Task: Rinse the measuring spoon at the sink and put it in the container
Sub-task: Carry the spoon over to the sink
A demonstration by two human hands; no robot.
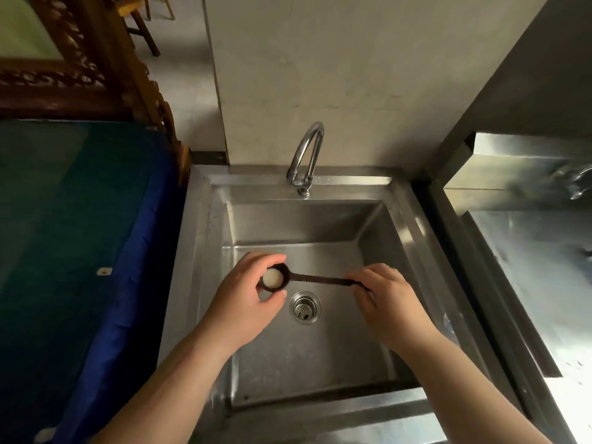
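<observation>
Dark measuring spoon (315,279) held level over the steel sink (205,251), above the drain (305,307). Left hand (246,299) fingers curl round its bowl; right hand (389,302) fingers pinch the handle end.

Steel sink (403,216); faucet (306,155) on rim; drain strainer (305,307) in floor.
</observation>
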